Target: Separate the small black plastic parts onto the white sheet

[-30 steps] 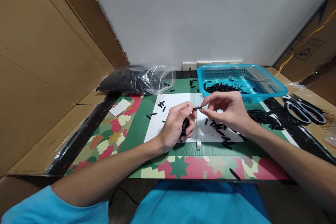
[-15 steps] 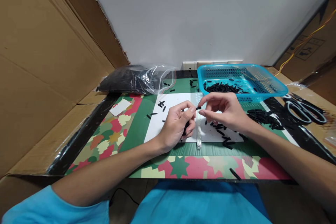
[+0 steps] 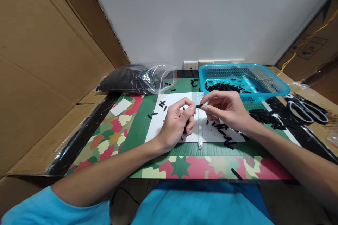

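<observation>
A small black piece (image 3: 198,106) bridges the fingertips of both hands above a white sheet (image 3: 154,130). My left hand (image 3: 176,121) is closed, pinching one end between thumb and index finger, with more black material partly hidden under its curled fingers. My right hand (image 3: 224,109) pinches the other end with thumb and index finger. Below them a whitish strip (image 3: 200,133) lies upright in view across the sheet. Loose black pieces (image 3: 229,143) are scattered on the sheet right of the strip, and others (image 3: 162,104) lie to the left.
A blue basket (image 3: 274,90) with black pieces stands at the back right. Beside it are a black pile (image 3: 265,117) and scissors (image 3: 303,110). At the back left lies a clear bag (image 3: 132,79) of black material. Cardboard (image 3: 47,59) rises on the left.
Both hands have risen slightly. The right fingertips have closed on the black piece, and more of it shows between the two hands.
</observation>
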Action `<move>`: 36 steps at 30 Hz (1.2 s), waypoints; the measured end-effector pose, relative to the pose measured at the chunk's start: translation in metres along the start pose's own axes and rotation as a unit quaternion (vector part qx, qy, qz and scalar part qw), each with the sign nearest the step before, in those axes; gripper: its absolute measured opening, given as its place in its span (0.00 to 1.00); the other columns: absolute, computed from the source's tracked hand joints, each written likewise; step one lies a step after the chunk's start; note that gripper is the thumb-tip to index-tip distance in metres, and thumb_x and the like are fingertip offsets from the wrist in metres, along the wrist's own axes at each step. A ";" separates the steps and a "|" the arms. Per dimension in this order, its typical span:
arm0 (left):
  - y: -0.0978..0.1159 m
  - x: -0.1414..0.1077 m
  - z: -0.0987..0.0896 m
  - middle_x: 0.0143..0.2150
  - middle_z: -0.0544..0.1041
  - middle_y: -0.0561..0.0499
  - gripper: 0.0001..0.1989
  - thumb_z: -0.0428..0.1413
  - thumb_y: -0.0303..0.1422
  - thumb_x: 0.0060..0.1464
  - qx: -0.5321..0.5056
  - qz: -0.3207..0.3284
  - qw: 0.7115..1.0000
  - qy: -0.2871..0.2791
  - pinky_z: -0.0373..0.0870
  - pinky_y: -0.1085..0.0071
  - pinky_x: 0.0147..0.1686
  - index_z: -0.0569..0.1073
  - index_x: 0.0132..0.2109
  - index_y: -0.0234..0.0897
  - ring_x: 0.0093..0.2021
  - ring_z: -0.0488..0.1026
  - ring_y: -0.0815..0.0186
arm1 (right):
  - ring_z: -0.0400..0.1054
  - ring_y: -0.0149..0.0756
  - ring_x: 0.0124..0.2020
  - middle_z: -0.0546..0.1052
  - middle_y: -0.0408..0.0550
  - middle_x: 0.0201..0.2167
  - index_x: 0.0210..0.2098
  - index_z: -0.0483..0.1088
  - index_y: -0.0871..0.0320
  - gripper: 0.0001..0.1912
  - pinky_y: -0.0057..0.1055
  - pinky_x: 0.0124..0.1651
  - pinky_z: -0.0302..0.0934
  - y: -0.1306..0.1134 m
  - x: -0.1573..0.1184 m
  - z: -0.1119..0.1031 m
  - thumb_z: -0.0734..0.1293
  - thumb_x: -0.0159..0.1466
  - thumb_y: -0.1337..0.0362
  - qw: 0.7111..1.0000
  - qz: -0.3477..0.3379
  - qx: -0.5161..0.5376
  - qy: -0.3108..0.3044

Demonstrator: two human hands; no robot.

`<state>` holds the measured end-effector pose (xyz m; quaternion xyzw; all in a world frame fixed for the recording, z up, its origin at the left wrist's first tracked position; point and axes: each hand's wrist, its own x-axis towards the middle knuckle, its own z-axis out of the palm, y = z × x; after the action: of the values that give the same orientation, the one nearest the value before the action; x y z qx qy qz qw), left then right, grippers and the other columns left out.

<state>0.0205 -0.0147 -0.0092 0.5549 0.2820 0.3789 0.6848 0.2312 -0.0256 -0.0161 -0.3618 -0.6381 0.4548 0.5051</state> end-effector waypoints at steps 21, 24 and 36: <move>-0.003 0.002 -0.001 0.16 0.65 0.62 0.19 0.58 0.50 0.69 -0.020 -0.002 1.000 -0.023 0.55 0.83 0.13 0.69 0.39 0.40 0.12 0.51 0.77 | 0.72 0.31 0.21 0.79 0.41 0.22 0.42 0.81 0.55 0.08 0.27 0.25 0.66 -0.006 -0.004 0.002 0.75 0.71 0.57 0.983 -0.100 -0.151 0.021; -0.002 0.003 -0.001 0.16 0.65 0.63 0.18 0.58 0.50 0.69 -0.018 -0.010 0.999 -0.026 0.54 0.83 0.12 0.68 0.40 0.40 0.12 0.52 0.77 | 0.72 0.32 0.22 0.79 0.41 0.22 0.42 0.81 0.55 0.06 0.30 0.28 0.67 -0.008 -0.004 -0.001 0.74 0.72 0.60 0.963 -0.143 -0.223 0.053; 0.001 -0.001 0.001 0.17 0.64 0.63 0.20 0.48 0.56 0.72 -0.001 -0.041 0.999 -0.020 0.49 0.83 0.11 0.66 0.46 0.44 0.12 0.52 0.74 | 0.68 0.32 0.19 0.79 0.41 0.20 0.38 0.83 0.55 0.08 0.31 0.28 0.56 -0.012 0.006 -0.033 0.76 0.69 0.58 0.796 -0.177 -0.516 0.263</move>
<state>0.0200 -0.0159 -0.0082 0.5497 0.2901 0.3400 0.7057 0.2622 -0.0169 -0.0008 -0.5550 -0.6739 -0.1522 0.4633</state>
